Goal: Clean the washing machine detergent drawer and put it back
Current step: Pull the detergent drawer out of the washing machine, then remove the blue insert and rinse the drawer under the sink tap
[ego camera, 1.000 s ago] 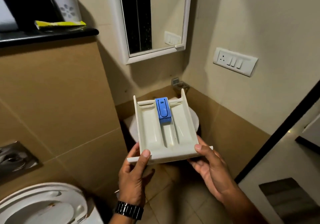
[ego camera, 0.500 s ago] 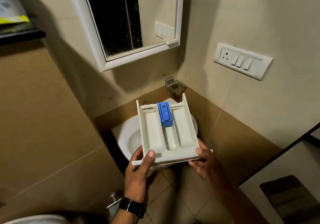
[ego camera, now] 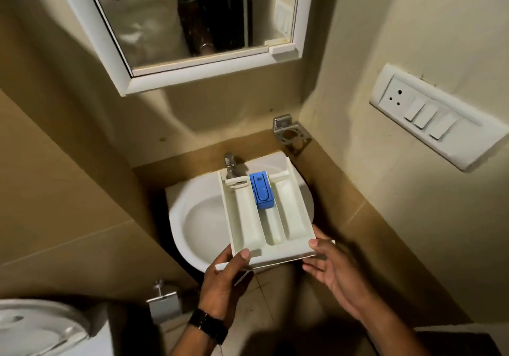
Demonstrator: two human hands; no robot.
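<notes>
A: Where is the detergent drawer (ego camera: 264, 218) sitting right now?

B: It is hanging over the right half of the white sink (ego camera: 192, 218), held level with its open side up. Its far end is reaching toward the tap (ego camera: 230, 167), and its front panel is pointing back at the person.

A: And what is the grip doing?

B: The left hand (ego camera: 224, 281) is pinching the near left corner, with the thumb pressing on the top edge and the fingers curling underneath. The right hand (ego camera: 330, 265) is holding the near right corner, thumb on the rim, fingers lying under the front panel.

A: Anything inside the drawer?

B: A blue insert (ego camera: 261, 189) is sitting at the far end of the middle compartment. The two compartments beside it are looking bare and cream-coloured.

A: What else is showing around it?

B: A white-framed mirror (ego camera: 192, 25) is hanging above the sink, and a switch panel (ego camera: 438, 117) is sitting on the right-hand wall. A metal bracket (ego camera: 290, 135) is sticking out in the corner, a toilet lid (ego camera: 35, 331) is showing at the lower left, and a black watch (ego camera: 208, 325) is circling the left wrist.
</notes>
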